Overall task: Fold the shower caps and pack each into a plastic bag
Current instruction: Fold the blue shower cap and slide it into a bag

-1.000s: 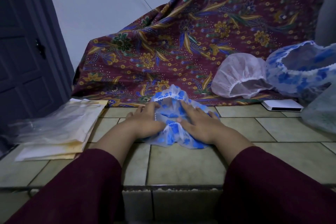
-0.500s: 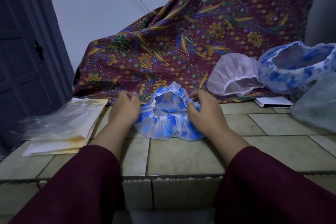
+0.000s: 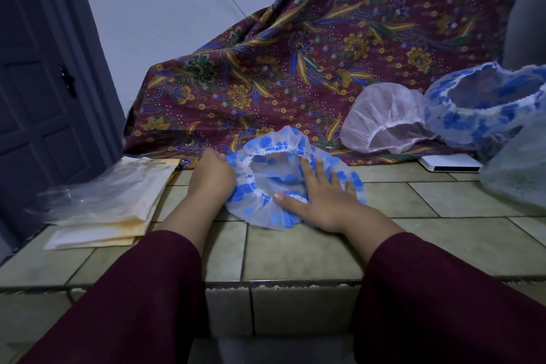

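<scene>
While the blue-flowered shower cap lies opening-up on the tiled worktop, a little behind its front edge and about midway along it, I see both hands on it. The left hand is curled against the cap's left rim; its fingertips are tucked out of sight, so I cannot tell whether they pinch the elastic or only press on it. The right hand lies flat with fingers spread across the cap's right side, thumb on the near rim, pressing it down to the tiles. Both forearms wear dark red sleeves.

Toward the worktop's left edge I see a stack of clear plastic bags over yellowish paper, well apart from the cap. Along the back edge a patterned maroon cloth is draped; the cap's far rim just meets its hem. Near the back right corner a pink shower cap rests on the cloth, touching a larger blue-flowered cap on its right. A flat white box lies below them, and a pale translucent bag sits at the right edge.
</scene>
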